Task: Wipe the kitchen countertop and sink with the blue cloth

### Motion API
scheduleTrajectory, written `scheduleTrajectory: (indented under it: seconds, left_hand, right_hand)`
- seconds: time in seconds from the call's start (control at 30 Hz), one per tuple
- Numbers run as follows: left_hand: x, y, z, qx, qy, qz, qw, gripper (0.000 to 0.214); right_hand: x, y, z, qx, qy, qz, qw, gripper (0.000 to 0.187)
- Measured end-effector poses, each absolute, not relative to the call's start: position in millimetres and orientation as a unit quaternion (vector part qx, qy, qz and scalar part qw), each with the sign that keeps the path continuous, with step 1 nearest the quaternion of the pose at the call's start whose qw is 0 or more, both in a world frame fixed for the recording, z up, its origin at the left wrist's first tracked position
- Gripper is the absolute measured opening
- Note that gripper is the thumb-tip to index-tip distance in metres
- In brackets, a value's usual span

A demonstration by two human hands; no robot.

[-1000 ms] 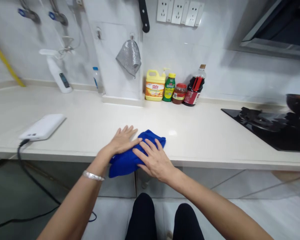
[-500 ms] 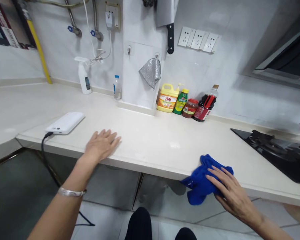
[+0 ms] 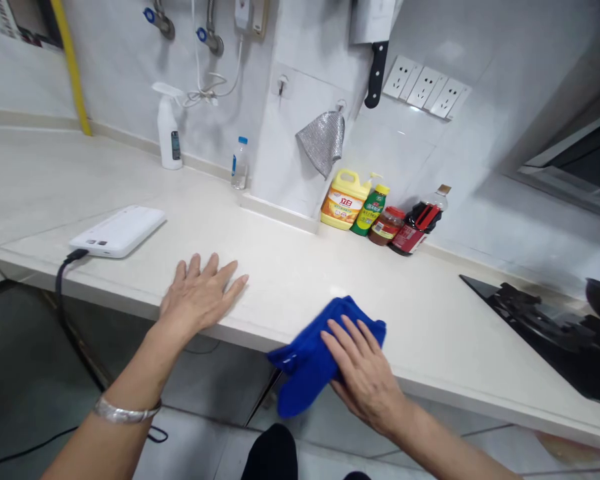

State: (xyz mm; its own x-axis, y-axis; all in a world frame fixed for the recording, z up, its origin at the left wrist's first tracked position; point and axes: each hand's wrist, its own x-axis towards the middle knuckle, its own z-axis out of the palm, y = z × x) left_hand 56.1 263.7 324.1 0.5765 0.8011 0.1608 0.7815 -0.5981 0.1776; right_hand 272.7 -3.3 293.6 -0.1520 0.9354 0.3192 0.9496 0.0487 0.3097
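My right hand (image 3: pixel 363 373) lies over a blue cloth (image 3: pixel 313 357), its fingers on top and the thumb side lower down at the counter's front edge. Part of the cloth rests on the white countertop (image 3: pixel 280 267) and part hangs over that edge. Flat on the counter, my left hand (image 3: pixel 200 293) has its fingers spread and holds nothing. A silver bangle (image 3: pixel 127 410) circles the left wrist. To the left of that hand is a white power bank (image 3: pixel 120 230) with a black cable plugged in.
Against the wall stand a white spray bottle (image 3: pixel 169 130), a small clear bottle (image 3: pixel 239 163), a yellow detergent jug (image 3: pixel 344 203), a green bottle (image 3: pixel 370 212), a red-lidded jar (image 3: pixel 387 227) and a dark sauce bottle (image 3: pixel 420 223). A black gas stove (image 3: pixel 545 333) is at right. A cleaver (image 3: pixel 377 73) hangs above.
My right hand has moved left along the counter's front edge with the blue cloth, nearer my left hand. The left hand stays flat, its fingers slightly more spread. The view has shifted and tilted.
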Motion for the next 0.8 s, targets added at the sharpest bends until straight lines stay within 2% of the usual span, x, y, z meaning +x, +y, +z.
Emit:
scheduleTrajectory:
  seconds: [0.13,0.33,0.47,0.57,0.8]
  left_hand:
    - [52,266,321,0.881,0.439,0.153,0.085,0.067]
    - [37,280,320,0.871,0.346,0.218,0.271,0.066]
    - [32,289,321,0.85,0.341,0.235,0.324,0.066]
    - [32,290,325,0.852,0.348,0.229,0.318,0.067]
    - [34,291,328,0.896,0.394,0.105,0.175,0.069]
  right_hand:
    - [233,52,304,-0.624,-0.763,-0.165,0.033,0.075]
    - [182,136,328,-0.593,-0.801,-0.065,0.059,0.076]
    - [158,178,333,-0.605,-0.794,-0.012,0.066,0.08]
    - [156,182,332,-0.605,-0.79,-0.003,0.097,0.078]
    - [212,122,330,-0.567,-0.815,0.002,0.122,0.072]
